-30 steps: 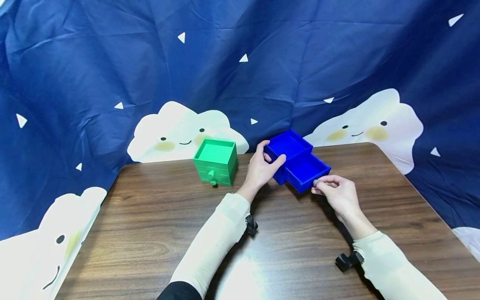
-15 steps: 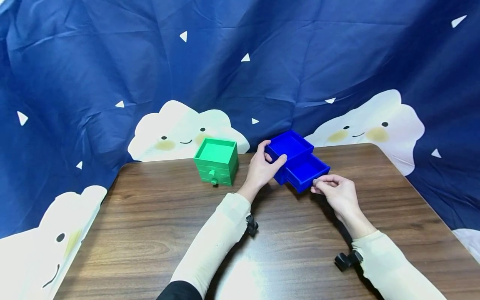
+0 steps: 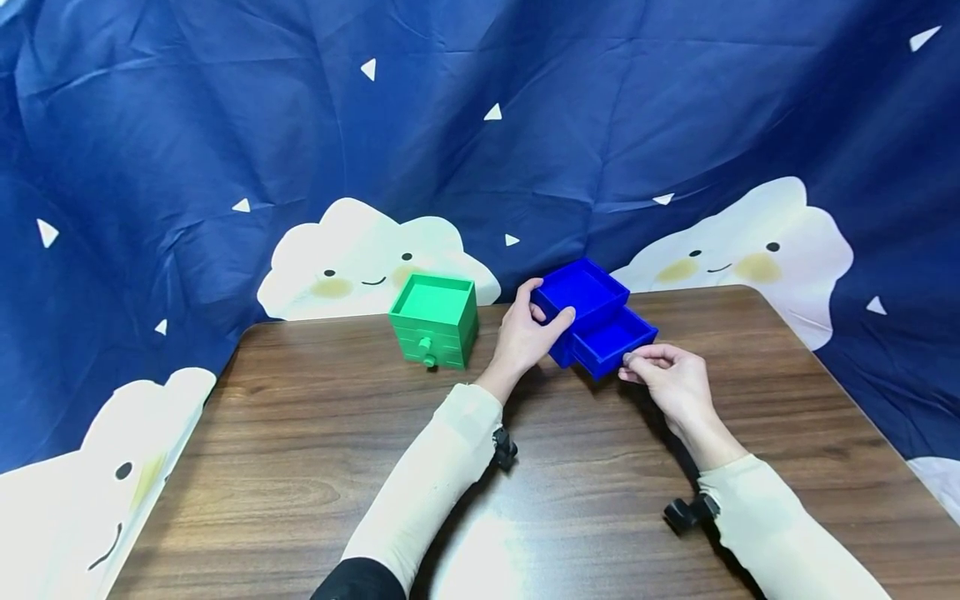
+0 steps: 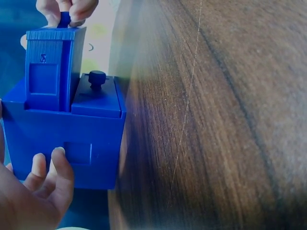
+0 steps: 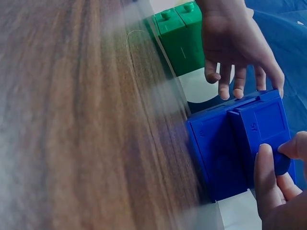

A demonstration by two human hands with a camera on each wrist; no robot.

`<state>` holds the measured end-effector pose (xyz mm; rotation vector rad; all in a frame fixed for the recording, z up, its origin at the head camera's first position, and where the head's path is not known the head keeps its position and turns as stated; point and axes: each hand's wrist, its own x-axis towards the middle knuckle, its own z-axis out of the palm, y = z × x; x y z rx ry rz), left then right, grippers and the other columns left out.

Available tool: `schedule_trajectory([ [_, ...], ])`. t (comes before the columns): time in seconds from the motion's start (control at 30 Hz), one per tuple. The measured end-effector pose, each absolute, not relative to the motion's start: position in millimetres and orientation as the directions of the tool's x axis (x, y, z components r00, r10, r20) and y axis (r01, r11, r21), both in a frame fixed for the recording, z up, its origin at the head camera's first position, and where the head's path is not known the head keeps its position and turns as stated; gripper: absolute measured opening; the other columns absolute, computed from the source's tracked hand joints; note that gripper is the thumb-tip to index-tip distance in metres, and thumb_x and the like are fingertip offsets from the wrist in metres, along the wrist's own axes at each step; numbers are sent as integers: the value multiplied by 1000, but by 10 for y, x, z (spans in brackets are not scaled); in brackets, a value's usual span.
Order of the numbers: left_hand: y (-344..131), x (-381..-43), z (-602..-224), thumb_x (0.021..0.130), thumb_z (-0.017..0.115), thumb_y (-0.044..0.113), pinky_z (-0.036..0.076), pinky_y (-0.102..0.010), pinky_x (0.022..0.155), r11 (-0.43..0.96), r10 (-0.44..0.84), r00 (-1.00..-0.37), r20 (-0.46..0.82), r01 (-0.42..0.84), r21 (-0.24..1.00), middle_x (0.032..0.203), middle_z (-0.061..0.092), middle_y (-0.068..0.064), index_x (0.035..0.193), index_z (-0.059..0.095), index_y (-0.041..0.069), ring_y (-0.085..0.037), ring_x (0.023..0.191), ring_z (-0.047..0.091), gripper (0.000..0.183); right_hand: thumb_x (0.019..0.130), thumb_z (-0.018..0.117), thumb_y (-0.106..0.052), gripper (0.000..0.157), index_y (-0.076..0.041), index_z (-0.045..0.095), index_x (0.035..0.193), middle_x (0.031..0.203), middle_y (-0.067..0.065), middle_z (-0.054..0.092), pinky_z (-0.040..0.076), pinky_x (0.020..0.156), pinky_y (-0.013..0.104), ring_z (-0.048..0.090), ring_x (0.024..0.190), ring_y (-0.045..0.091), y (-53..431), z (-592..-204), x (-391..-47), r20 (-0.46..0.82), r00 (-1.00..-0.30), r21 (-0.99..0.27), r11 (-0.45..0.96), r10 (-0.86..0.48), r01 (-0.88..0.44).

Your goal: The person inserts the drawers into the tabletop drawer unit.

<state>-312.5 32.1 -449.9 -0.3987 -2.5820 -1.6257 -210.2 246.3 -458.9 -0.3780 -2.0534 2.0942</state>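
A small blue drawer box [image 3: 567, 329] with a shallow tray top stands at the back of the table, turned at an angle. Its upper drawer [image 3: 612, 340] is partly pulled out toward the right hand, and nothing shows inside it. The lower drawer [image 4: 96, 101] sits flush in the box. My left hand [image 3: 525, 335] holds the box's left side, thumb at the near top edge and fingers round the side and back. With thumb and fingers my right hand [image 3: 675, 385] pinches the round knob [image 5: 282, 164] of the upper drawer.
A green drawer box [image 3: 433, 321] of like shape stands to the left, its drawers pushed in. The brown wooden table [image 3: 315, 450] ends just behind both boxes, against a blue cloth [image 3: 420, 125] with white clouds.
The upper drawer has slid slightly inward, and my right hand has moved with it toward the box. My left hand keeps its hold. The head view has shifted a little.
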Motion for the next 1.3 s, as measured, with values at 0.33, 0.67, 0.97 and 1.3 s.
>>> schedule_trajectory([
  [0.33, 321, -3119, -4492, 96, 75, 53, 45, -29, 75, 410, 179, -965, 193, 251, 877, 102, 63, -10, 158, 45, 25, -19, 87, 57, 74, 95, 70, 7, 8, 9, 69, 102, 73, -5, 75, 66, 75, 30, 75, 65, 6, 2413, -4611, -2185, -60, -951, -998, -45, 304, 48],
  [0.67, 332, -3123, -4487, 95, 75, 51, 45, -29, 76, 417, 166, -965, 205, 257, 872, 103, 65, -13, 157, 47, 25, -18, 86, 57, 73, 96, 70, 4, 17, 15, 67, 109, 75, -5, 76, 66, 77, 31, 76, 66, 6, 2381, -4639, -2285, -44, -953, -999, -29, 299, 37],
  [0.97, 332, -3108, -4488, 95, 76, 51, 45, -29, 76, 421, 165, -966, 200, 252, 871, 105, 66, -15, 158, 46, 25, -18, 86, 57, 74, 96, 69, 5, 18, 16, 65, 110, 73, -6, 75, 65, 74, 27, 75, 65, 5, 2316, -4653, -2379, -34, -951, -999, -39, 306, 23],
  [1.3, 333, -3111, -4489, 95, 76, 49, 45, -29, 76, 418, 174, -964, 202, 258, 871, 107, 67, -17, 158, 46, 24, -18, 86, 57, 74, 96, 69, 6, 6, 1, 72, 95, 71, -6, 75, 64, 70, 23, 75, 64, 6, 2271, -4653, -2458, -19, -950, -998, -68, 312, -2],
])
